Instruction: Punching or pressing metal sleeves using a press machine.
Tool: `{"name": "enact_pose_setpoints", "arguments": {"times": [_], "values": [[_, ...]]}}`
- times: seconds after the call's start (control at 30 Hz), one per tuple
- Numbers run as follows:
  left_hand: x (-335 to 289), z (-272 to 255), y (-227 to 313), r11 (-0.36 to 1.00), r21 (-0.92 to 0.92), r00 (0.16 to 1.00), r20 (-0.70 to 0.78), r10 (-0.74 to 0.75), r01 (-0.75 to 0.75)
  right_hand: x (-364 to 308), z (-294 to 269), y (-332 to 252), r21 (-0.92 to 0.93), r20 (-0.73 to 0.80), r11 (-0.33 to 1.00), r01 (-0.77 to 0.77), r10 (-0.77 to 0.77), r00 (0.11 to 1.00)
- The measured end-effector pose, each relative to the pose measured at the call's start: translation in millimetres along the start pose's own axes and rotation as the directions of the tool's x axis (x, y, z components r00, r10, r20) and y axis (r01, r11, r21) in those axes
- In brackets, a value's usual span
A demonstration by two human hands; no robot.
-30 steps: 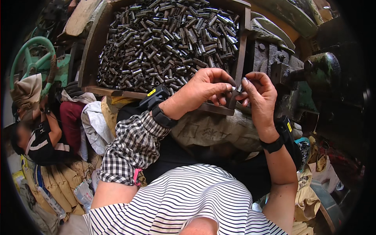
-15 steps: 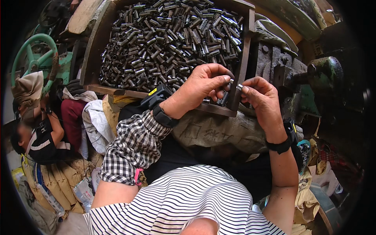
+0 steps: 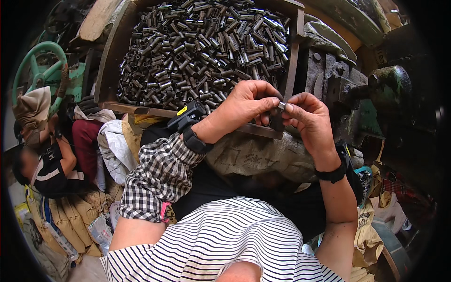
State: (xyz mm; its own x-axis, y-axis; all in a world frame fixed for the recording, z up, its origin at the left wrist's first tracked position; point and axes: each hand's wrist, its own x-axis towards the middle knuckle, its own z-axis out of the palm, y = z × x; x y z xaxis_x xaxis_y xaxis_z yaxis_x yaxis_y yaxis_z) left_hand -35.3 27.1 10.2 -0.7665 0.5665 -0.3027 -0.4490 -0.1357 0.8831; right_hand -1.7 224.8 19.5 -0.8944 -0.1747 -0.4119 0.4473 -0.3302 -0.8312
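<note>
Over the near right corner of a wooden tray [image 3: 293, 58], my two hands meet fingertip to fingertip. Between them shows a small, shiny metal tube [image 3: 282, 106]. My left hand [image 3: 249, 104] pinches its left end with thumb and forefinger. At the other end, the thumb and forefinger of my right hand [image 3: 307, 115] are closed on it. Whether this is one piece or two pressed together I cannot make out, as the fingers cover the ends. Behind my hands, the tray is heaped with short dark metal tubes [image 3: 197, 56].
Right of the tray stands a dark, greasy machine [image 3: 340, 87] with a rounded metal part [image 3: 392, 84]. A cloth sack [image 3: 263, 157] lies under the tray's near edge. At far left are a green handwheel [image 3: 40, 70] and another person [image 3: 54, 162].
My hands have come closer together, the right fingertips reaching the left ones. The gap between the small bright pieces they pinched has closed.
</note>
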Motion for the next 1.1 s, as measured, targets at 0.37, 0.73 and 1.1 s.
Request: {"name": "enact_pose_setpoints", "arguments": {"times": [0.37, 0.73, 1.1], "values": [[-15.4, 7.2, 16.2, 0.932, 0.278, 0.954, 0.249, 0.165, -0.234, -11.6, 5.8, -22.4, -0.037, 0.194, 0.985, -0.168, 0.172, 0.966], [-21.5, -7.1, 16.4, 0.901, 0.352, 0.961, 0.196, 0.194, -0.254, -7.8, 4.5, -9.0, -0.011, 0.213, 0.988, -0.153, 0.152, 0.965], [-26.8, -35.8, 16.7, 0.984, 0.109, 0.987, -0.070, 0.146, -0.138, 2.7, 28.7, -9.9, -0.195, -0.045, 0.981, -0.004, -0.005, 0.999]]}}
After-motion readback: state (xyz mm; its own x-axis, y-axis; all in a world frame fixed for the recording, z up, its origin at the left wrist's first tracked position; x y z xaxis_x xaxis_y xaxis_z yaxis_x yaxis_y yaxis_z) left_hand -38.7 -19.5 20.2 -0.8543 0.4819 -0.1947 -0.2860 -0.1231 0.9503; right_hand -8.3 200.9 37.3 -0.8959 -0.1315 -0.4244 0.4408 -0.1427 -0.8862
